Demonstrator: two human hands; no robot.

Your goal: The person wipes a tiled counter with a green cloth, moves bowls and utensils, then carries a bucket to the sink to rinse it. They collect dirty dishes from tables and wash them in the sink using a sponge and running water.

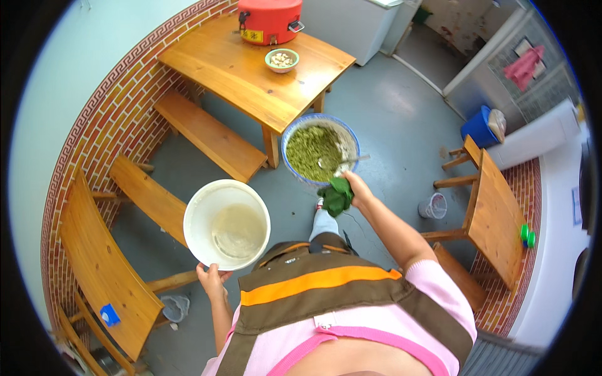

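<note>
My left hand (214, 281) grips the near rim of a white plastic bucket (201, 225), which is tilted so its inside shows; a little cloudy liquid or residue lies at its bottom. A bundled dark green cloth (336, 195) is in my right hand (357, 190), whose fingers also lie at the near rim of a large blue-rimmed basin (288, 141); whether they grip the rim I cannot tell. The basin holds a crumbly green mixture (310, 152). A metal spoon or ladle (327, 162) rests in the mixture, its handle pointing right over the rim.
Beyond the basin stands a wooden table (235, 66) with a red lidded container (270, 21) and a small bowl of pale chopped pieces (281, 69). Wooden benches (211, 134) and another table (103, 263) are at left. At right are a table (498, 216), a wastebasket (432, 207) and a blue bin (480, 128).
</note>
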